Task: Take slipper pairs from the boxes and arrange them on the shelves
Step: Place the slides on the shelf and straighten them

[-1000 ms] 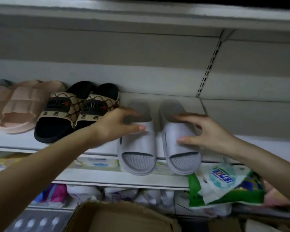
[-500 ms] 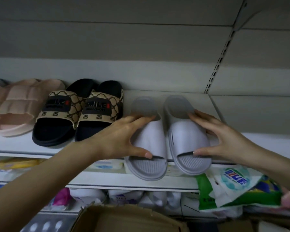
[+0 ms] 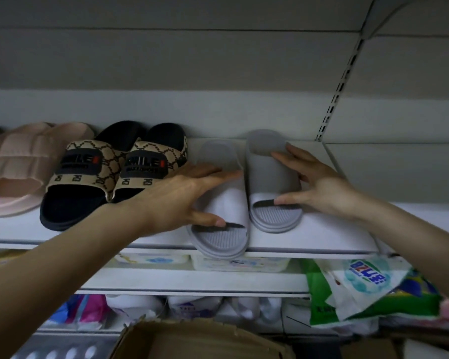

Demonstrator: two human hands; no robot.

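Head view, centre: grips released, left hand (image 3: 176, 200) and right hand (image 3: 321, 190) press flat; the overhanging left slipper (image 3: 219, 203) should probably slide back on the shelf (image 3: 321, 234), level with the right slipper (image 3: 272, 177).

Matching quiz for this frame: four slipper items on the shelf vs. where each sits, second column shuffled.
Items:
1. pink slipper pair
2. black-and-tan patterned pair
3. left grey slipper
4. right grey slipper

Places:
A. toe overhangs the front edge of the shelf, left hand on its strap
B. cut off by the left edge of the view
C. fully on the shelf, right hand on its strap
D. between the pink and grey slippers

Pairs: 1-B, 2-D, 3-A, 4-C
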